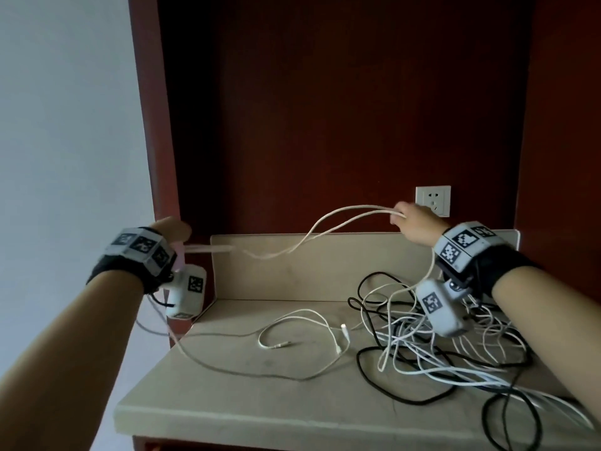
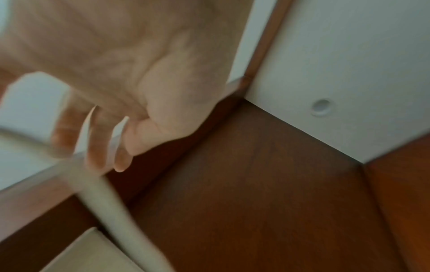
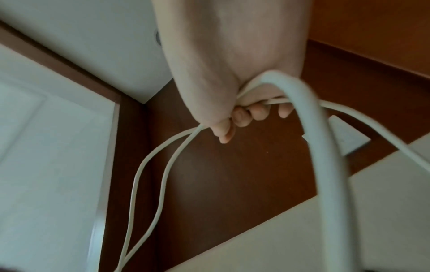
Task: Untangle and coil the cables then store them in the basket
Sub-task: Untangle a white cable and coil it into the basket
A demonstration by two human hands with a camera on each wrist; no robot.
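A long white cable (image 1: 325,222) stretches in the air between my two hands above the beige counter (image 1: 244,411). My right hand (image 1: 413,224) grips two of its strands in a fist near the wall socket; the curled fingers (image 3: 242,117) close round the cable (image 3: 163,174). My left hand (image 1: 172,229) is raised at the counter's left edge. The same cable (image 2: 111,206) bends at its blurred fingers (image 2: 97,147) and hangs down from them to the counter. A tangle of black and white cables (image 1: 422,353) lies at the right. No basket is in view.
A short white cable (image 1: 302,330) lies loose mid-counter. A wall socket (image 1: 433,200) sits in the dark red back panel behind my right hand. A low beige backsplash (image 1: 325,265) edges the counter, and red wooden side panels close it in.
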